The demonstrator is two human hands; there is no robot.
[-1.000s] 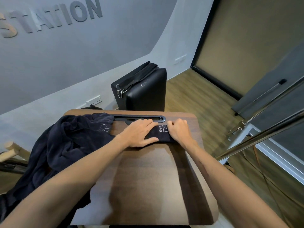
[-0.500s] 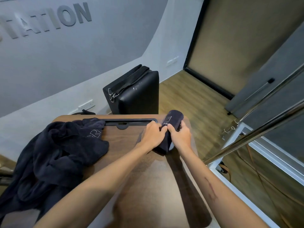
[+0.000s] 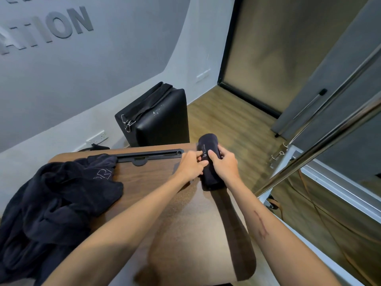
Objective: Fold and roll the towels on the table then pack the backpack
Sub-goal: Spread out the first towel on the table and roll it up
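Two bare forearms reach forward over the wooden table, which fills the lower part of the view. On its left side lies a heap of dark navy towels, crumpled and unfolded, spilling over the table's left edge.

Farther along, near the table's far right corner, both hands meet on a rolled towel — a tight dark cylinder standing tilted, its lower end on the table, its rounded top leaning away. The right hand wraps around the roll's right side, fingers curled over the front. The left hand pinches at the roll's left edge with bent fingertips, close to a small white logo.

A black slot rail runs along the table's far edge, just left of the hands.

Beyond the table, on the wood floor, a black padded case with straps and metal clips stands against the grey wall — raised letters sit high on that wall. To the right, a metal bar crosses diagonally.
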